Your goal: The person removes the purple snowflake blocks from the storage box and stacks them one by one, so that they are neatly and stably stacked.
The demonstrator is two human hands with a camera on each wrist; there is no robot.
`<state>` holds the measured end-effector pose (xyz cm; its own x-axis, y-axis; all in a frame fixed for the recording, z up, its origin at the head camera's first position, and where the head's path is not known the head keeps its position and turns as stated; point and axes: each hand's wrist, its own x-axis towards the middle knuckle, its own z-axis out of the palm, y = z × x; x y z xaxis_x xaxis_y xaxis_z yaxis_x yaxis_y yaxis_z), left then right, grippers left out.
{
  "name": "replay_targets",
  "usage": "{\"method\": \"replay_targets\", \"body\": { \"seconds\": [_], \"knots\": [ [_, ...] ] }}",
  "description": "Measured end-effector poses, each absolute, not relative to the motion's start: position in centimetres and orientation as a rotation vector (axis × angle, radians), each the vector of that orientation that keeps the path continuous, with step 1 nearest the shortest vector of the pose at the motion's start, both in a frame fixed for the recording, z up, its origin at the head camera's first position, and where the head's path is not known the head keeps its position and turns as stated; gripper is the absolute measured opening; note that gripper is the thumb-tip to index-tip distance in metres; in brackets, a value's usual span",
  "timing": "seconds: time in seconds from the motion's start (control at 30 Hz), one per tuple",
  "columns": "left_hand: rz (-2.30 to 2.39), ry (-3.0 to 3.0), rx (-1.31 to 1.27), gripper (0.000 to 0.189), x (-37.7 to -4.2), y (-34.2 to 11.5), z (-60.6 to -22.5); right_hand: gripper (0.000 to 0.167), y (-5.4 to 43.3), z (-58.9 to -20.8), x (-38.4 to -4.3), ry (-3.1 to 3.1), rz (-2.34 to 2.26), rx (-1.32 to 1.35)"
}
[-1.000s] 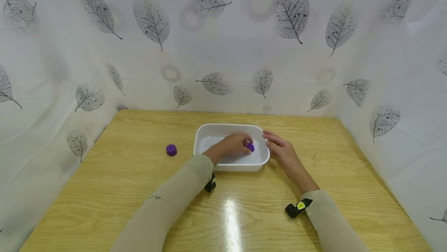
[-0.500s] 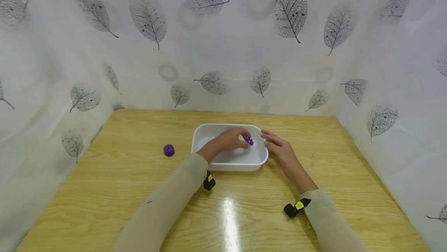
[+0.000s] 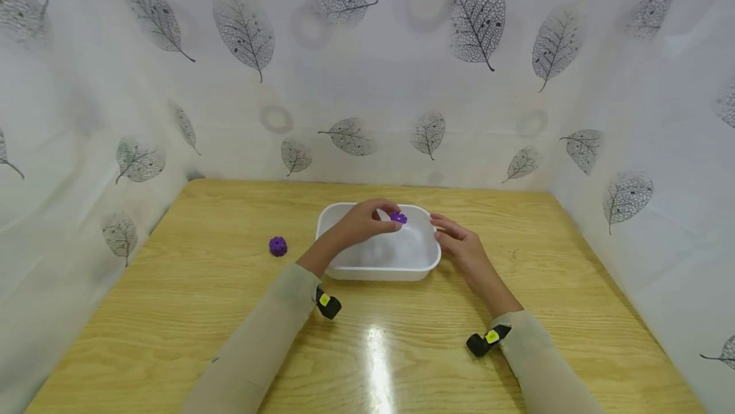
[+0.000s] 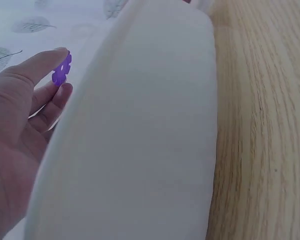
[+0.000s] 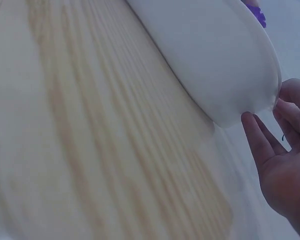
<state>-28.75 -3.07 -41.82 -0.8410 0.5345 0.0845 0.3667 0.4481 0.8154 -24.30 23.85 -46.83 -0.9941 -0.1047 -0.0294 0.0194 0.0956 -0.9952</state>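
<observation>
A purple notched plastic disc (image 3: 399,217), flower-shaped with a small slot in its middle, is pinched between the thumb and fingers of my left hand (image 3: 364,222). This hand is above the white plastic tub (image 3: 381,272), near its back rim. The left wrist view shows the disc edge-on at the fingertips, while the sleeve covers much of that picture. My right hand (image 3: 466,249) touches the tub's right end with its fingertips, fingers mostly straight, as the right wrist view also shows against the tub's outer wall (image 5: 215,60).
Left of the tub stands a short stack of similar purple discs (image 3: 278,246). Everything rests on a wooden table (image 3: 172,312). A pale curtain with leaf prints (image 3: 367,82) encloses the back and both sides.
My left hand has lifted the purple disc from inside the tub and moved up and to the left with it. The right hand has stayed at the tub's end.
</observation>
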Motion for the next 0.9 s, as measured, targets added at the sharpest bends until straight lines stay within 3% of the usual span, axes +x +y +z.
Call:
{"method": "replay_targets", "body": {
  "seconds": [0.9],
  "knots": [
    [1.533, 2.618, 0.522, 0.045, -24.0, -14.5, -42.2, 0.048, 23.6, -46.4, -23.8, 2.222, -2.085, -0.077]
  ]
}}
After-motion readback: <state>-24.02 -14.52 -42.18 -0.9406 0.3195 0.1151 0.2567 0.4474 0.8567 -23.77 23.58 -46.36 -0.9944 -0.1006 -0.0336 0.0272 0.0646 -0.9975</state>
